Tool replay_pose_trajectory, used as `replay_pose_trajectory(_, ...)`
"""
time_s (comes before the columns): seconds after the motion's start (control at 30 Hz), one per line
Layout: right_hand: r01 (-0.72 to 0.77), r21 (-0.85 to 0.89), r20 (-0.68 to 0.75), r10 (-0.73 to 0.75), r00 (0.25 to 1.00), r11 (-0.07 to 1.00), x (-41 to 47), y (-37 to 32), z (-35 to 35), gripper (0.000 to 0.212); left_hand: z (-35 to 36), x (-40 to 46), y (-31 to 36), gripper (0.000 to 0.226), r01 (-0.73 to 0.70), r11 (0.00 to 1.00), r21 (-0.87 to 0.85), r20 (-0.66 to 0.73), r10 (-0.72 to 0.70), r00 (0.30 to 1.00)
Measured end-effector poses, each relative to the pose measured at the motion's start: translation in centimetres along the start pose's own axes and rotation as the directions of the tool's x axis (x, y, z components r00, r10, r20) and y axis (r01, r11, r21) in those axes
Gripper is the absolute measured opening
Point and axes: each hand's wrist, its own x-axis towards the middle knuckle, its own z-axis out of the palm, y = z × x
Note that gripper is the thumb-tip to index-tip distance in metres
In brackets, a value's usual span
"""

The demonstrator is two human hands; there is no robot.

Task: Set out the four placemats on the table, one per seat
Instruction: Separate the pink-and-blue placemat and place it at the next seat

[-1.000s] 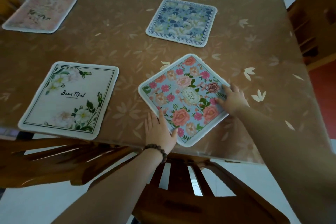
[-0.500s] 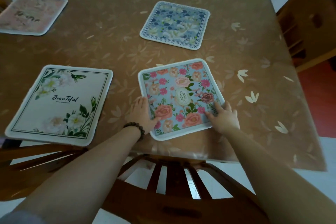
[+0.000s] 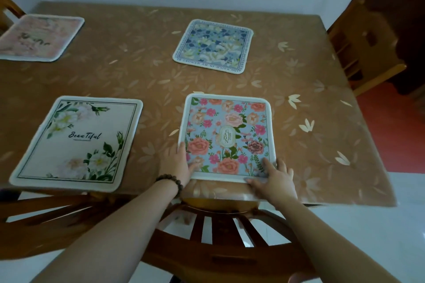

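Several placemats lie flat on the brown table (image 3: pixel 142 71). A light-blue mat with pink roses (image 3: pixel 227 131) sits square to the near edge. My left hand (image 3: pixel 178 163) presses on its near left corner and my right hand (image 3: pixel 273 179) on its near right corner, fingers spread. To its left lies a white "Beautiful" mat (image 3: pixel 80 140). A blue floral mat (image 3: pixel 213 46) lies at the far side, and a pink mat (image 3: pixel 39 37) at the far left.
A wooden chair back (image 3: pixel 220 232) stands under my arms at the near edge, and another chair (image 3: pixel 34 211) is to its left. A wooden chair (image 3: pixel 365 48) stands at the table's right end. Red floor (image 3: pixel 395 126) shows to the right.
Both hands have turned the rose mat from a diagonal position until it is square to the table edge and drawn it nearer. The other mats have not moved.
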Motion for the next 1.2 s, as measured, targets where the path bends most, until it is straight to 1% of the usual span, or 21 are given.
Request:
replay_pose_trajectory(0.07, 0.022, -0.014, -0.007, -0.022, 1.0, 1.0, -0.4, 0.0, 0.1, 0.087, 0.5, -1.6, 0.0, 0.087, 0.029, 0.999, -0.025, 0.04, -0.028, 0.999)
replay_pose_trajectory(0.17, 0.058, -0.038, -0.028, -0.059, 0.998, 0.998, -0.8, 0.1, 0.4, 0.086, 1.0, -3.0, 0.0, 0.101, 0.035, 0.999, -0.012, 0.09, -0.034, 0.995)
replay_pose_trajectory(0.27, 0.069, -0.025, -0.047, -0.07, 0.996, 0.997, -1.2, 0.0, 0.5, 0.082, 0.9, -3.5, 0.1, 0.11, 0.059, 0.998, -0.036, 0.151, -0.053, 0.987)
replay_pose_trajectory(0.33, 0.073, -0.024, -0.047, -0.074, 0.996, 0.997, -1.4, -0.1, 0.5, 0.079, 0.8, -4.0, 0.3, 0.114, 0.073, 0.997, -0.019, 0.175, -0.068, 0.982)
replay_pose_trajectory(0.47, 0.077, -0.011, -0.022, -0.078, 0.997, 0.997, -2.1, 0.0, 0.5, 0.082, 0.9, -5.6, 0.6, 0.107, 0.097, 0.995, -0.014, 0.129, -0.094, 0.987)
replay_pose_trajectory(0.57, 0.078, 0.008, -0.008, -0.078, 0.997, 0.997, -2.6, 0.3, 0.4, 0.085, 0.5, -5.9, 0.3, 0.11, 0.171, 0.985, -0.024, 0.128, -0.167, 0.978)
replay_pose_trajectory(0.67, 0.079, 0.034, -0.033, -0.078, 0.996, 0.996, -2.9, 0.3, 0.4, 0.092, 0.3, -5.9, 0.0, 0.112, 0.237, 0.971, 0.029, 0.115, -0.239, 0.964)
replay_pose_trajectory(0.73, 0.088, 0.029, -0.019, -0.087, 0.996, 0.996, -3.1, 0.5, 0.9, 0.099, 0.5, -6.0, 0.1, 0.105, 0.258, 0.965, 0.057, 0.098, -0.262, 0.96)
replay_pose_trajectory(0.8, 0.089, 0.042, -0.016, -0.089, 0.996, 0.995, -3.2, 0.4, 1.2, 0.1, 0.5, -5.9, 0.2, 0.097, 0.256, 0.966, 0.048, 0.096, -0.259, 0.961)
replay_pose_trajectory(0.87, 0.087, 0.067, -0.037, -0.085, 0.996, 0.994, -3.1, 0.5, 1.2, 0.098, 0.6, -5.7, 0.2, 0.094, 0.249, 0.968, 0.027, 0.102, -0.251, 0.963)
replay_pose_trajectory(1.03, 0.069, 0.024, -0.078, -0.066, 0.995, 0.997, -3.4, 1.0, 1.3, 0.092, 1.0, -5.6, 0.4, 0.094, 0.191, 0.981, 0.022, 0.102, -0.192, 0.976)
replay_pose_trajectory(1.13, 0.058, 0.02, -0.06, -0.057, 0.997, 0.998, -3.4, 1.0, 1.3, 0.096, 1.2, -5.7, 0.9, 0.093, 0.156, 0.988, 0.019, 0.083, -0.157, 0.984)
replay_pose_trajectory(1.2, 0.052, 0.05, -0.063, -0.049, 0.997, 0.997, -3.5, 0.9, 1.3, 0.1, 1.2, -5.7, 0.9, 0.091, 0.146, 0.989, -0.004, 0.076, -0.146, 0.986)
